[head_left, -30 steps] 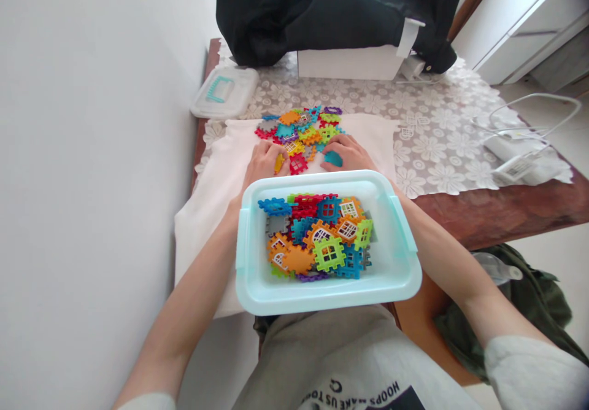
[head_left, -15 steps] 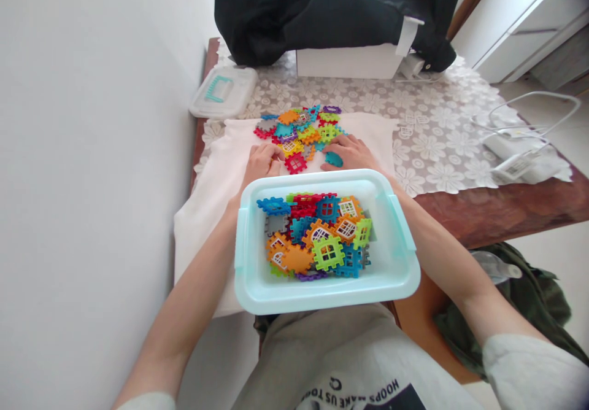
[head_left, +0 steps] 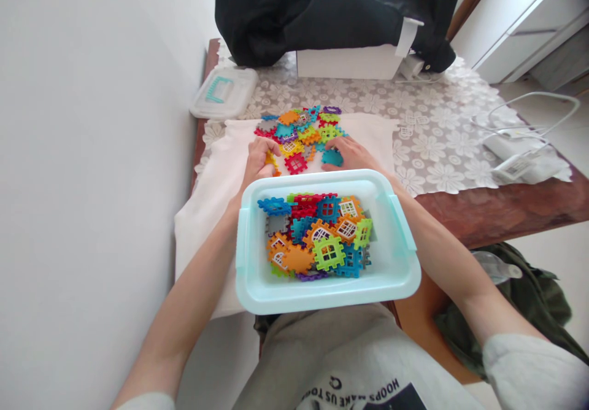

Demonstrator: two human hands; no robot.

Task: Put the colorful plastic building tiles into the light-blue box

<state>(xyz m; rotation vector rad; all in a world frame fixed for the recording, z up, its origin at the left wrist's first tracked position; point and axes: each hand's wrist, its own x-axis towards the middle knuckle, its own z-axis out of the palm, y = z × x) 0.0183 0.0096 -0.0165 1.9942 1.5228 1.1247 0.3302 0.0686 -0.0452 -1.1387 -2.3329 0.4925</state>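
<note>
My left hand (head_left: pixel 258 157) is closed on a yellow-orange building tile (head_left: pixel 273 163) at the left side of a loose pile. On the opposite side, my right hand (head_left: pixel 352 153) has its thumb and fingers around the edges of a teal building tile (head_left: pixel 332 157). Between the hands lies a red window tile (head_left: pixel 296 164), with a yellow window tile (head_left: pixel 291 147) just behind it. Nearer to me, a light-blue plastic bin (head_left: pixel 396 275) holds many more tiles, among them a green window tile (head_left: pixel 328 253). Its far rim stands just in front of both hands.
The pile lies on a white cloth (head_left: pixel 207 213) over a lace-covered table (head_left: pixel 437 152). A clear lid (head_left: pixel 239 94) rests at the far left by the wall. Black fabric (head_left: pixel 340 11) drapes over a white box (head_left: pixel 347 62) at the back. A white cable (head_left: pixel 534 94) is at right.
The left hand has turned and lifted slightly, bringing the yellow-orange tile into view. In the right hand the teal tile has tilted so that more of its face shows.
</note>
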